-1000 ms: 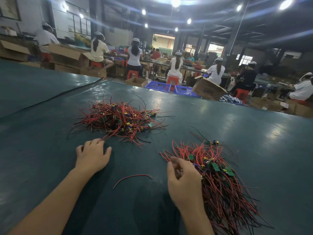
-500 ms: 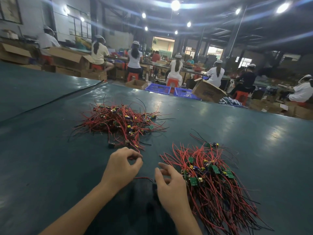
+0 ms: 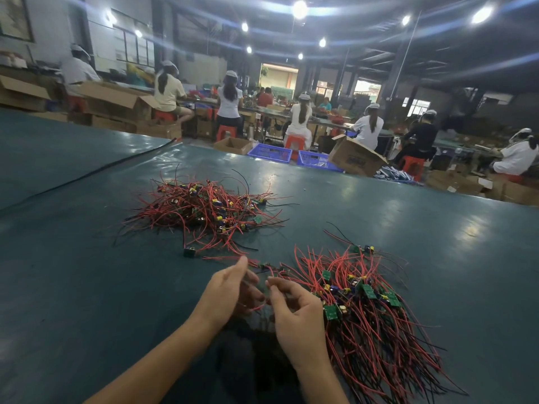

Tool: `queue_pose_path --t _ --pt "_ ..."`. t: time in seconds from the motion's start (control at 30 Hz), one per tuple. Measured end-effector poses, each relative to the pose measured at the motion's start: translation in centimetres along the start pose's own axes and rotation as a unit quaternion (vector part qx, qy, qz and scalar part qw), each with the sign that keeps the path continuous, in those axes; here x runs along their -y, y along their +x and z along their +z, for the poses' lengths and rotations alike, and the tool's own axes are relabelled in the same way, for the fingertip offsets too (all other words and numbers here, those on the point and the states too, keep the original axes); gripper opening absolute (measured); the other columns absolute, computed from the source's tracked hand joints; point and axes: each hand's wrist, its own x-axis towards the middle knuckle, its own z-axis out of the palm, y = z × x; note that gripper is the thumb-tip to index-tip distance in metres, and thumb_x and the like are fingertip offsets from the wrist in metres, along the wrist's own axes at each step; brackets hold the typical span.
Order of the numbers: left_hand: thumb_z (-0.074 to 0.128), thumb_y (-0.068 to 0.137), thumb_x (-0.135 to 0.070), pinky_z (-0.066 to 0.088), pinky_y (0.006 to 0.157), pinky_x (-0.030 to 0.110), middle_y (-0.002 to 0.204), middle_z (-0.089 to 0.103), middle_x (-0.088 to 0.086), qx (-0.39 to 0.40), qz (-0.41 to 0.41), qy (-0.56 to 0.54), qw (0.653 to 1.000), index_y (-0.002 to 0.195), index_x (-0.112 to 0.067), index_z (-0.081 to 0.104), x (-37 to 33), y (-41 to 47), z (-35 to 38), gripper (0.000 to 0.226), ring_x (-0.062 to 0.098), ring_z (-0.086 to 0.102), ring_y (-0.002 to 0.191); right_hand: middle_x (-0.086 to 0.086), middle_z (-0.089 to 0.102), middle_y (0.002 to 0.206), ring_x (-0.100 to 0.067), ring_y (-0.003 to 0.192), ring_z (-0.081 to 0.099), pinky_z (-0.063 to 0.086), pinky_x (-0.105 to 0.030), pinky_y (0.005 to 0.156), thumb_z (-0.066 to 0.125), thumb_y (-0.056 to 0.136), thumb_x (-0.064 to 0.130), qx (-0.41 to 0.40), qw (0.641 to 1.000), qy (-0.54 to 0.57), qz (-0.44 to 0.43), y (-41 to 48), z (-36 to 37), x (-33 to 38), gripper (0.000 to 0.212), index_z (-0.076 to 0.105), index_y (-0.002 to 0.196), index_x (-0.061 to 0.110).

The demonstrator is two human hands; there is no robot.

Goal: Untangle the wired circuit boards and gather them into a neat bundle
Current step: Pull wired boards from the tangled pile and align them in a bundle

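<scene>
Two heaps of wired circuit boards are in play. The tangled heap (image 3: 201, 211) sits far left, red and black leads sprawling every way, yellow and blue parts poking through. The combed bundle (image 3: 370, 316) lies near right, green boards on top, leads fanning toward the near edge. Both hands meet just left of that bundle. On the right hand (image 3: 294, 310) the grip is curled in, thumb and forefinger pinching a thin red wire (image 3: 256, 307). The left hand (image 3: 230, 290) bends toward the same wire, but it's blurred, so I cannot tell whether that grip has hold. The dark teal surface (image 3: 87, 287) is glossy under ceiling lamps (image 3: 299, 8). Beyond its far edge, capped workers (image 3: 300, 118) sit on red stools (image 3: 294, 141) among cardboard boxes (image 3: 355, 160) and blue crates (image 3: 269, 153).
</scene>
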Motion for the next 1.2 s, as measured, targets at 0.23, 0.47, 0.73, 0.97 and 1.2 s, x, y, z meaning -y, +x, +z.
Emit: queue_pose_path --t 0.23,0.47,0.73,0.97,1.2 --pt "0.048 0.091 -0.053 0.058 0.057 0.028 0.094 0.075 0.010 0.043 -0.138 -0.244 0.959 0.118 -0.007 0.056 0.0 1.1 -0.7 0.053 0.020 0.073 0.074 -0.002 0.072 0.072 -0.018 0.064 0.064 0.053 -0.033 0.058 0.063 0.091 0.001 0.076 0.995 0.053 -0.023 -0.7 0.1 0.7 0.029 0.078 0.087 0.026" --pt "0.072 0.070 -0.025 0.056 0.050 0.023 0.082 0.073 0.008 0.012 -0.060 -0.325 0.944 0.093 -0.013 0.062 -0.2 1.7 -1.6 0.028 0.015 0.069 0.062 -0.003 0.073 0.074 -0.010 0.059 0.058 0.045 -0.020 0.055 0.063 0.087 -0.003 0.068 0.997 0.034 -0.015 -0.7 -0.1 0.9 0.029 0.075 0.075 0.021" --pt "0.054 0.094 -0.005 0.054 0.050 0.019 0.082 0.075 0.008 -0.023 -0.013 -0.291 0.956 0.103 -0.011 0.062 -0.5 1.9 -2.3 0.013 0.013 0.070 0.062 0.002 0.070 0.076 -0.011 0.067 0.064 0.055 -0.029 0.069 0.070 0.086 0.009 0.021 0.999 -0.025 0.003 -0.1 -0.1 -0.3 0.014 0.071 0.085 0.023" --pt "0.051 0.098 -0.020 0.048 0.047 0.022 0.075 0.067 0.003 -0.098 0.062 -0.212 0.970 0.111 -0.012 0.062 -0.6 1.7 -2.3 0.019 0.014 0.057 0.056 0.011 0.070 0.068 0.000 0.065 0.064 0.048 -0.012 0.064 0.073 0.085 0.012 0.020 0.998 -0.065 0.009 -0.3 -0.5 -0.2 0.019 0.071 0.076 0.029" --pt "0.055 0.085 -0.036 0.038 0.043 0.023 0.070 0.053 0.001 -0.047 0.193 -0.153 0.968 0.114 -0.021 0.059 -1.0 0.6 -1.3 0.033 0.010 0.041 0.046 0.008 0.074 0.081 -0.008 0.080 0.069 0.055 -0.023 0.074 0.074 0.086 0.025 0.069 0.997 -0.025 -0.024 -0.6 -0.5 0.9 0.005 0.076 0.089 0.023"
